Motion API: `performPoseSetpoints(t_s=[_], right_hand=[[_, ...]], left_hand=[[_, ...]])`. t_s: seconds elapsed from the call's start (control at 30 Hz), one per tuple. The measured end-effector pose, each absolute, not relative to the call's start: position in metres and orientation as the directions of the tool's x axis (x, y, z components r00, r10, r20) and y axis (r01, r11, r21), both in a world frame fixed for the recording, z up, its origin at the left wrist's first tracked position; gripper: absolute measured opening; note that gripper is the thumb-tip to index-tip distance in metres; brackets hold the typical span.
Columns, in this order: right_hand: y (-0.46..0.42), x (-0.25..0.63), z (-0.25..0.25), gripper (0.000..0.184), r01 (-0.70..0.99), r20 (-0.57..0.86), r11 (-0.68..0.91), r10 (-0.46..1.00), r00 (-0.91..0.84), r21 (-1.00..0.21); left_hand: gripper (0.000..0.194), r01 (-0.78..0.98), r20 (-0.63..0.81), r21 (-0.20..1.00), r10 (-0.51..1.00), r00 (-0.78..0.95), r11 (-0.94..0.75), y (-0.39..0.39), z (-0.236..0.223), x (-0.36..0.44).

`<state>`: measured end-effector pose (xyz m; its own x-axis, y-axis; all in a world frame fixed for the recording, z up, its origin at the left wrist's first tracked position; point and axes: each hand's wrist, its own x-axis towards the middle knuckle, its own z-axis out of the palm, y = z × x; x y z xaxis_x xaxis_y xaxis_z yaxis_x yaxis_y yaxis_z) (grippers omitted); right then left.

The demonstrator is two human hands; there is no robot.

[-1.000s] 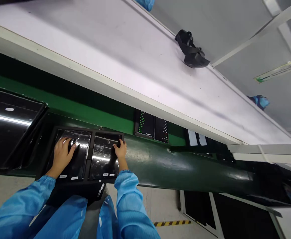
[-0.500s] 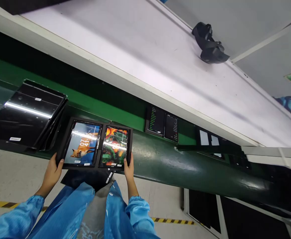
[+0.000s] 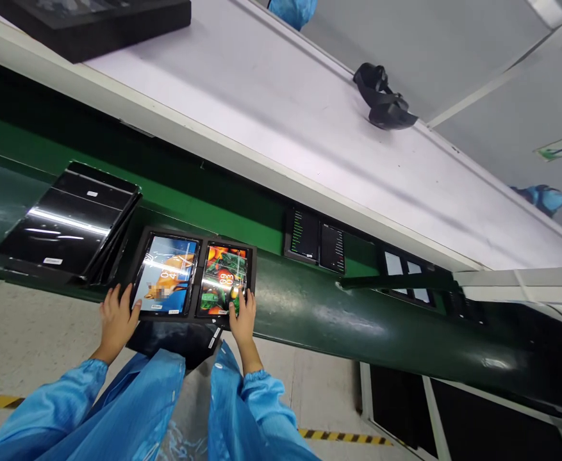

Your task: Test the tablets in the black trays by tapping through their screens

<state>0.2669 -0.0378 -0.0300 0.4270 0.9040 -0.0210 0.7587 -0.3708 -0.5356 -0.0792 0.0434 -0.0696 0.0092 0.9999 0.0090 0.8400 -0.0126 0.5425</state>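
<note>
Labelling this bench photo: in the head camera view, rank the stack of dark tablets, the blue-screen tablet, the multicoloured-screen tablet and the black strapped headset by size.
Largest: stack of dark tablets.
Next: blue-screen tablet and multicoloured-screen tablet, too alike to rank.
Smallest: black strapped headset, though it lies farther away, so unsure.

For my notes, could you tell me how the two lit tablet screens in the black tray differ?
The left tablet screen shows an orange animal on blue; the right tablet screen shows a busy orange-and-green picture. The left hand sits at the left screen's lower edge; the right hand rests fingertips on the right screen. Both are lit, equal-sized, side by side in one black tray.
</note>
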Motion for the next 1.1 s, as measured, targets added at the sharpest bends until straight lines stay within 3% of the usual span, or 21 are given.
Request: performPoseSetpoints(t_s=[0.23,0.43,0.57,0.73,0.8,0.9,1.1], right_hand=[[-0.003,0.255,-0.034,0.050,0.785,-0.058,-0.416,0.896,0.440,-0.460],[0.004,0.226,-0.027,0.036,0.876,-0.062,-0.068,0.997,0.044,-0.477],[-0.011,0.227,-0.027,0.037,0.860,0.003,-0.167,0.981,0.192,-0.482],[-0.036,0.269,-0.037,0.041,0.821,0.092,-0.284,0.923,0.375,-0.496],[-0.045,0.285,-0.044,0.045,0.795,0.100,-0.332,0.894,0.437,-0.507],[-0.052,0.297,-0.054,0.054,0.731,0.082,-0.400,0.847,0.525,-0.552],[-0.043,0.290,-0.062,0.073,0.482,-0.093,-0.498,0.759,0.644,-0.721]], left_hand=[[0.050,0.864,0.014,0.469,0.980,0.198,-0.182,0.047,-0.060,-0.052],[0.047,0.793,0.030,0.498,0.921,0.388,-0.350,0.054,-0.060,-0.014],[0.044,0.766,-0.010,0.482,0.872,0.490,-0.425,0.062,-0.064,-0.010],[0.051,0.912,0.022,0.389,0.991,0.135,-0.133,0.059,-0.077,-0.067],[0.054,0.909,0.031,0.403,0.994,0.107,-0.110,0.052,-0.084,-0.090],[0.059,0.868,0.016,0.482,0.992,0.125,-0.117,0.040,-0.093,-0.105],[0.077,0.719,-0.112,0.686,0.993,-0.047,0.111,0.038,-0.106,-0.092]])
